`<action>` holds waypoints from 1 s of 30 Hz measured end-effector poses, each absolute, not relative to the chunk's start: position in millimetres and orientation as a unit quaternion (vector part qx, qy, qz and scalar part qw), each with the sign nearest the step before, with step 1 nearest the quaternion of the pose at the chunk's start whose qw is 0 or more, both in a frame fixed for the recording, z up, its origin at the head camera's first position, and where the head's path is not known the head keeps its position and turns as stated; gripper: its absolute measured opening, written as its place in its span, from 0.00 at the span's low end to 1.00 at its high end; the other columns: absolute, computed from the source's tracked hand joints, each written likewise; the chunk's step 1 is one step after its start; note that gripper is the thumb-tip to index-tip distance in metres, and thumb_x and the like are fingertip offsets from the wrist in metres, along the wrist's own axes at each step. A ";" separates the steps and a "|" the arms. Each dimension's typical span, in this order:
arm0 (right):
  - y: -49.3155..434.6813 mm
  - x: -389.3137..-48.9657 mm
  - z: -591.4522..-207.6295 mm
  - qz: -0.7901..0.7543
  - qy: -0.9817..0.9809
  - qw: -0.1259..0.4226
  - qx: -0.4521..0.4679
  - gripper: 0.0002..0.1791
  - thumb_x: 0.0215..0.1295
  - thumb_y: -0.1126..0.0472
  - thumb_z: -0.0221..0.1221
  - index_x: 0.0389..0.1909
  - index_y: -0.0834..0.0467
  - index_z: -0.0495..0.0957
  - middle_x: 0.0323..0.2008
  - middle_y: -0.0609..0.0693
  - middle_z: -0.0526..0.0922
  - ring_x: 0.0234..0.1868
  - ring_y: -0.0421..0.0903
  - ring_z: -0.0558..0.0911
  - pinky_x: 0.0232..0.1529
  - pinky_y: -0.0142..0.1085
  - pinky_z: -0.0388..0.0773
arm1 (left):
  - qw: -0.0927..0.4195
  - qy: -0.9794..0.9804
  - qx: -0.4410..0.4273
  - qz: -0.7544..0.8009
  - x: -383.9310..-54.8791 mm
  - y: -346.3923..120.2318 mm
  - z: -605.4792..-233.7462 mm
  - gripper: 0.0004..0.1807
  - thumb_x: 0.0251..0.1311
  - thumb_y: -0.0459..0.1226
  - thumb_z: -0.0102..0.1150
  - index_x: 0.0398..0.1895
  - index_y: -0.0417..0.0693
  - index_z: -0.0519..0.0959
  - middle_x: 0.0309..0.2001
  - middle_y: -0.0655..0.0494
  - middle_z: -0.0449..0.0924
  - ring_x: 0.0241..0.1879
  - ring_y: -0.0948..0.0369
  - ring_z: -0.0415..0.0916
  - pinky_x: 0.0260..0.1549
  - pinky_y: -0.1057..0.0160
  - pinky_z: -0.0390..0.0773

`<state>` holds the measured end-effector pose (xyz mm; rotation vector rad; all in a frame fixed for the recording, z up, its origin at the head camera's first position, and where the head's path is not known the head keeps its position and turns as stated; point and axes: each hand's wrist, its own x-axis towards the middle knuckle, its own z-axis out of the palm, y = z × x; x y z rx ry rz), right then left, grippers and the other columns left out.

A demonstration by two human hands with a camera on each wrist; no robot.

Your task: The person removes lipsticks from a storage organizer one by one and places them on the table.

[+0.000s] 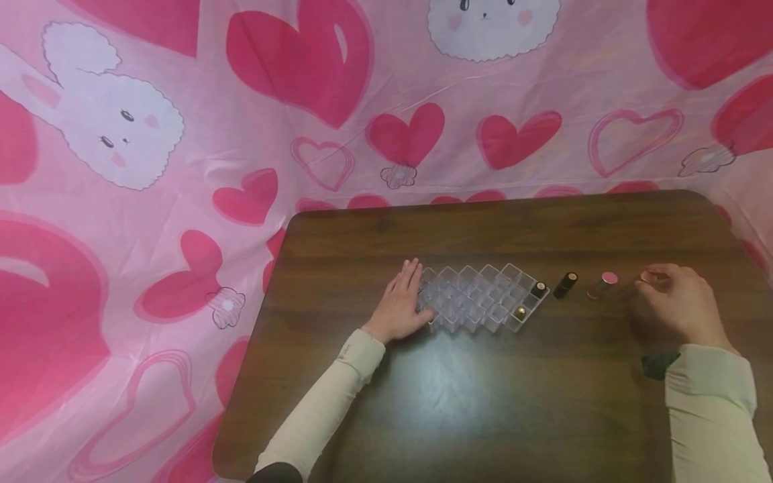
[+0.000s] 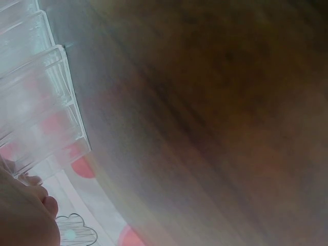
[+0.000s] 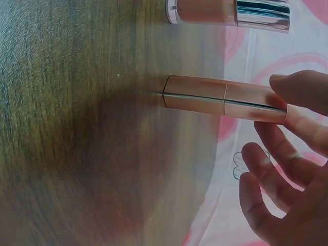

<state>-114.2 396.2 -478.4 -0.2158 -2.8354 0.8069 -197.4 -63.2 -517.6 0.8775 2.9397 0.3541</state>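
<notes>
And here's the right hand, out at three o'clock from the rack, reaching in on a forearm that comes up from five o'clock! The wrist is bent, the hand leans toward ten, and the thumb and fingers pinch the rose tube by its upper end. Close up in the right wrist view, the thumb presses one side, a finger backs the other, and the remaining fingers bend loosely nearby. The tube is roughly upright over the table; whether its base touches the wood, I can't tell.

Over at nine o'clock, the left hand is all calm: forearm slanting up from seven, fingers straight and together, pointing to one o'clock, thumb spread toward three. It rests against the rack's left end, fingers open, pinching nothing. The left wrist view catches only part of that hand, beside the rack's clear walls.

Now the line-up! Moving from the rack toward three o'clock: the black tube upright just beside it, then the pink-topped tube, then the rose tube in the right hand. Inside the rack, a black-topped tube fills a cell at the three o'clock end, and a gold-topped tube sits in one nearer four.
</notes>
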 end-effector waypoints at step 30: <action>351.1 -109.7 -446.5 0.334 -0.915 0.180 -0.137 0.22 0.60 0.55 0.52 0.48 0.68 0.73 0.45 0.70 0.72 0.48 0.68 0.65 0.47 0.56 0.54 | 0.024 0.952 0.283 0.113 -197.8 -62.8 -519.2 0.49 0.50 0.57 0.46 0.70 0.48 0.37 0.72 0.56 0.29 0.70 0.61 0.26 0.66 0.56 0.46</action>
